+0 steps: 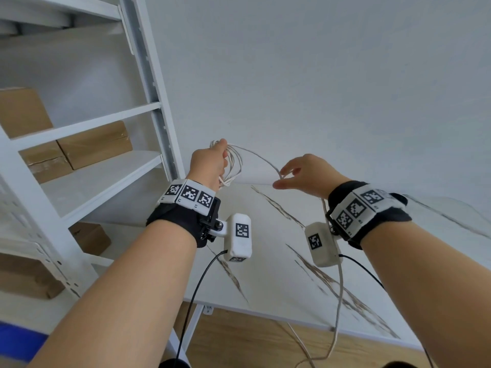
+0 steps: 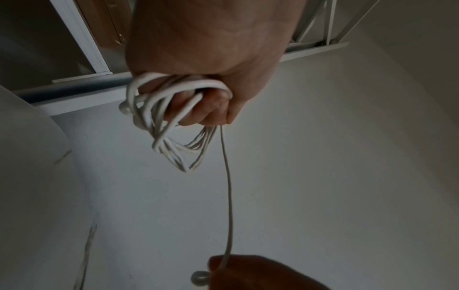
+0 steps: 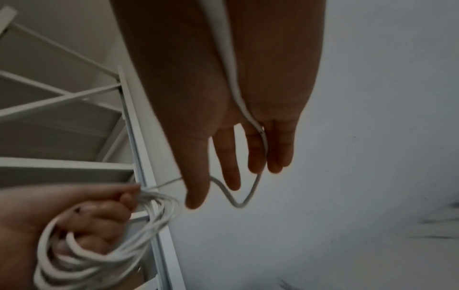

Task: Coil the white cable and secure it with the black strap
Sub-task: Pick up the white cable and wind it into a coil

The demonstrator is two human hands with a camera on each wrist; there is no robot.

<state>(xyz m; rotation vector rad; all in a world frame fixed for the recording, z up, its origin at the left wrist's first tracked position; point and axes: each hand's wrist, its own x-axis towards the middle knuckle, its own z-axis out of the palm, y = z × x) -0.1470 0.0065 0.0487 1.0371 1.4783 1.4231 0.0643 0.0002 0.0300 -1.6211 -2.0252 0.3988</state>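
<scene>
My left hand is raised in front of the wall and grips a bundle of several loops of the white cable. The left wrist view shows the fingers curled round the loops. From that fist a single strand runs to my right hand, held level with it to the right. The right hand's fingers are straight; the cable lies along the palm, passes between two fingers and bends in a small loop below them. The rest of the cable hangs past my right wrist toward the floor. No black strap is in view.
A white metal shelf rack with cardboard boxes stands to the left, close to my left hand. Below the hands lies a white marble-patterned table. A wooden floor shows beneath its near edge.
</scene>
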